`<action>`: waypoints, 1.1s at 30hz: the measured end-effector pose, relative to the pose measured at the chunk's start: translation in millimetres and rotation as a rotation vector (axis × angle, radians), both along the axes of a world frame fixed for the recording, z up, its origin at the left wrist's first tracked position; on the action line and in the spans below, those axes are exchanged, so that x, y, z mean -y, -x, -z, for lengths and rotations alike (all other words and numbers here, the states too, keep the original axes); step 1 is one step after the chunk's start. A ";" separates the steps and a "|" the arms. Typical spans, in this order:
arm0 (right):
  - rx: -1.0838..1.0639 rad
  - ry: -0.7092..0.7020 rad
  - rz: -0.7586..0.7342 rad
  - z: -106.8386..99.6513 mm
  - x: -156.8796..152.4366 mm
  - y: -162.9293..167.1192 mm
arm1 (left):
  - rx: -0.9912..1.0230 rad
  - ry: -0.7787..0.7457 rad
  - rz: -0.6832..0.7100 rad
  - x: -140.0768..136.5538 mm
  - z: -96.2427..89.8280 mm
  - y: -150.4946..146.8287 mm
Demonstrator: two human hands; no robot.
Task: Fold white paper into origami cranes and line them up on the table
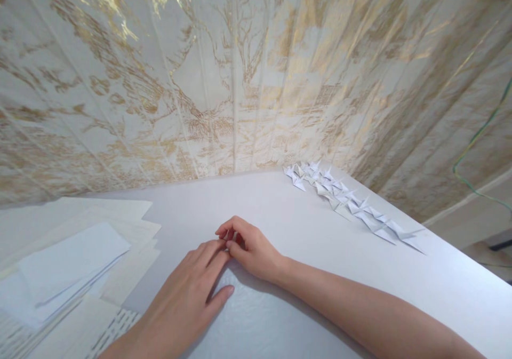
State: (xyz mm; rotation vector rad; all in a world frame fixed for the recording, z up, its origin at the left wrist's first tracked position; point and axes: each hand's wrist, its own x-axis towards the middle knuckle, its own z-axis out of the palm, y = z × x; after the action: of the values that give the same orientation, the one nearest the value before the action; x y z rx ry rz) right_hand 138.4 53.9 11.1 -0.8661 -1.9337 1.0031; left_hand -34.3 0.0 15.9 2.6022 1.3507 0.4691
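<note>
A white, smooth-topped counter (224,201) runs up to a white wall with gold landscape pattern (224,81) behind it. On the counter's left lie overlapping cream paper sheets (140,228), with white rectangular paper sheets (80,257) on top. To the right, folded white pointed paper figures (356,207) stretch in a slanting band along the counter's right edge, from near the wall forward. Between these groups, the left hand (192,281) and right hand (252,247) meet at the fingers.

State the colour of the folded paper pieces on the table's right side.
The folded paper pieces are white, as the head view shows.
</note>
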 end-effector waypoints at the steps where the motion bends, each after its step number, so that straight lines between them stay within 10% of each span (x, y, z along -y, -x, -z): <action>1: 0.002 -0.005 0.001 0.3 -0.1 -0.2 | -0.003 -0.012 0.003 0.0 0.9 0.4; 33: 0.047 -0.081 -0.045 1.8 -3.8 -2.6 | 0.008 -0.142 -0.010 -8.8 7.1 4.7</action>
State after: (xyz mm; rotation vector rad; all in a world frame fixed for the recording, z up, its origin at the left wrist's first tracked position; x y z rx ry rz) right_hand 141.0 57.7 9.3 -0.8106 -2.0266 0.9315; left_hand -39.0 8.8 8.8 2.7030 1.3764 0.5971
